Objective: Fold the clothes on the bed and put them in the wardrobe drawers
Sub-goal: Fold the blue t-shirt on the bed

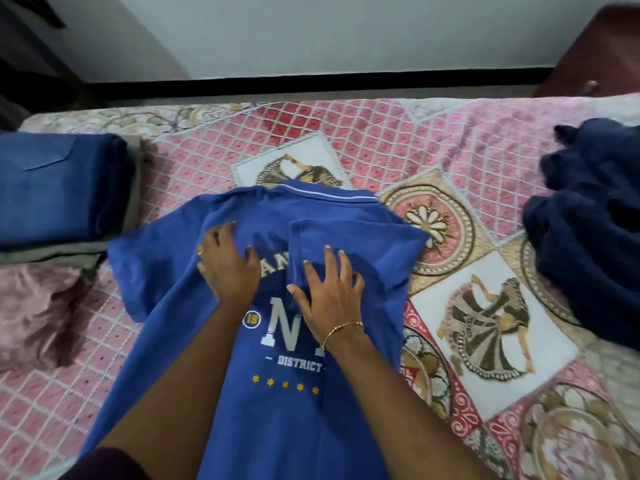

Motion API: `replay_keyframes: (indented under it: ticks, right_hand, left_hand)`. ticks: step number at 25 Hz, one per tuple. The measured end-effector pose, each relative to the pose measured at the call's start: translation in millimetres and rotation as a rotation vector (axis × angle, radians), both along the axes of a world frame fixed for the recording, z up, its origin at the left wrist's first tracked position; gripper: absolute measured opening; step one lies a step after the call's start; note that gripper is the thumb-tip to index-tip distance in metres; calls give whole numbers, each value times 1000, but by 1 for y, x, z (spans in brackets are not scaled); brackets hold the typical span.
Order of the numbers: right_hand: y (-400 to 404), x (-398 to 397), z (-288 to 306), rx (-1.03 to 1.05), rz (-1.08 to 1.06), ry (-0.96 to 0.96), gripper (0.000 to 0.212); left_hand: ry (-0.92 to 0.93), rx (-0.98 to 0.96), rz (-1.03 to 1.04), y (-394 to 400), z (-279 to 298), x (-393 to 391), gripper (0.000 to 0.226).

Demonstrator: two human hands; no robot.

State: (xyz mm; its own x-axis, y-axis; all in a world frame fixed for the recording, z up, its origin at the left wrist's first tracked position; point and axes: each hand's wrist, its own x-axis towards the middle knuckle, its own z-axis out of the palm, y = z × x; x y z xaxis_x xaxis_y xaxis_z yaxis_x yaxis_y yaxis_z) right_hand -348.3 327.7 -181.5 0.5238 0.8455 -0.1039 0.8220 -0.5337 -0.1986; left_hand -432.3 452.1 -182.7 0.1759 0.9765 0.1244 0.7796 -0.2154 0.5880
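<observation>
Blue polo shirt (pixel 239 393) lay spread on the bed (pixel 398 133), collar away from the person, printed side up, right sleeve already folded in over the chest. Left hand (pixel 227 263) lay flat on the shirt near the print, fingers spread and straight, pressing the cloth. Right hand (pixel 330 292) rested on the folded-in sleeve panel, fingers splayed and slightly bent, pressing down; no clear pinch. Left sleeve still stuck out unfolded toward the folded stack.

Folded jeans (pixel 59 185) sat on top of a grey folded garment (pixel 52 254) at the left of the bed, just beside the shirt's open sleeve. A dark navy garment (pixel 588 230) lay in an unfolded heap at the right, well apart. Wardrobe drawers not in view.

Risks, as judged: the folded panel could slip back or wrinkle if the right hand lifted before the crease set. Folding the left sleeve could drag against the stack and knock it askew. The soft bedcover could bunch under the shirt and leave the fold uneven.
</observation>
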Motion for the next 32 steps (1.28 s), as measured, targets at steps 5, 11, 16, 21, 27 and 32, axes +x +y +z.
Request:
replay_keyframes:
  ticks: [5,11,16,21,27,32]
  right_hand:
    - [64,-52,-6,119,317,55,42]
    - [89,-89,-16,-322,409,108,71]
    - [92,-93,-15,-382,399,74,79]
    - [96,-95,-8,-419,363,128,85]
    - [111,-97,6,-461,284,220,67]
    - [118,-72,38,326,-701,1159,64]
  left_hand:
    - [52,-192,769,36,14,-71,53]
    - [-226,-613,690,74,-12,-127,84]
    - [-340,-559,484,83,-10,-124,37]
    - [-411,-284,444,97,21,-132,28]
    - [199,-63,159,105,68,-120,36]
    - [101,63,-238,33,64,-67,31]
